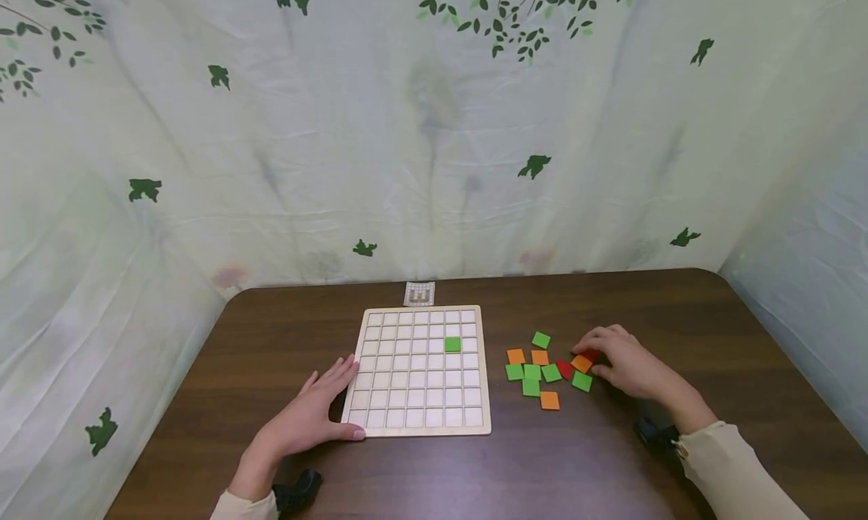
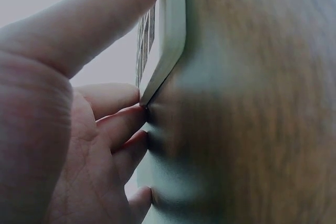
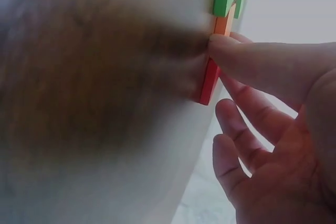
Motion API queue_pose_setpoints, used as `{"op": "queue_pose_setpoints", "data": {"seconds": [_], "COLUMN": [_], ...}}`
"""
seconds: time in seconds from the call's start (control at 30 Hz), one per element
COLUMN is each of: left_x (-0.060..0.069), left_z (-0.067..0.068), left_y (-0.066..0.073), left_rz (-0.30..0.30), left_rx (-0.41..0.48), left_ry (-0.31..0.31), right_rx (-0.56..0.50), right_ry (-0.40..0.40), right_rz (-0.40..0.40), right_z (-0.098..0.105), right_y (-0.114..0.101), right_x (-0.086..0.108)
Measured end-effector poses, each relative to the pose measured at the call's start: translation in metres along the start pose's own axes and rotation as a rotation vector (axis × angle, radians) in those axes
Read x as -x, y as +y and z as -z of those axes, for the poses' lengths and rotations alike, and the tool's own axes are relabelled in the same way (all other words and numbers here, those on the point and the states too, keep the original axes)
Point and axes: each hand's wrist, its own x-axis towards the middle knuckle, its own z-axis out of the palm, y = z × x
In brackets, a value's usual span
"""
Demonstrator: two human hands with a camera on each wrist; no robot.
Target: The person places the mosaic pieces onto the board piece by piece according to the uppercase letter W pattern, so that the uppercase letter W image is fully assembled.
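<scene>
In the head view my left hand (image 1: 308, 414) rests at the left side of a white grid board (image 1: 417, 432), its thumb on the near left corner. The left wrist view shows those fingers fairly straight along the board's edge (image 2: 173, 30). One green tile (image 1: 452, 344) lies in a square towards the upper right. My right hand (image 1: 631, 365) is at the right end of a loose group of tiles, thumb and forefinger at a red tile (image 3: 209, 83), which they appear to pinch. An orange tile (image 1: 581, 363) lies against it; the hand partly covers the red one.
Several green, orange and red tiles lie right of the board, among them a lower orange tile (image 1: 550, 401) and another red tile (image 1: 564, 369). A small patterned card (image 1: 419, 294) lies behind the board at the brown table's (image 1: 312, 301) far edge, near a leaf-print curtain (image 1: 380, 166).
</scene>
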Motion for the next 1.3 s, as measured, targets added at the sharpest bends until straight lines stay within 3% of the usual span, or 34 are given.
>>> {"op": "queue_pose_setpoints", "data": {"seconds": [0.53,0.93,1.3], "left_x": [0.001,0.001,0.001], "left_z": [0.000,0.000,0.000], "left_y": [0.003,0.003,0.002], "left_rz": [0.003,0.014,0.014], "left_rx": [0.015,0.013,0.004], "left_ry": [-0.001,-0.007,-0.002], "right_rx": [0.061,-0.001,-0.037], "right_ry": [0.046,0.154,0.139], "right_rz": [-0.018,-0.020,-0.026], "right_z": [-0.001,-0.004,-0.014], "right_y": [-0.004,-0.018,-0.040], "right_x": [-0.001,-0.008,-0.019]}}
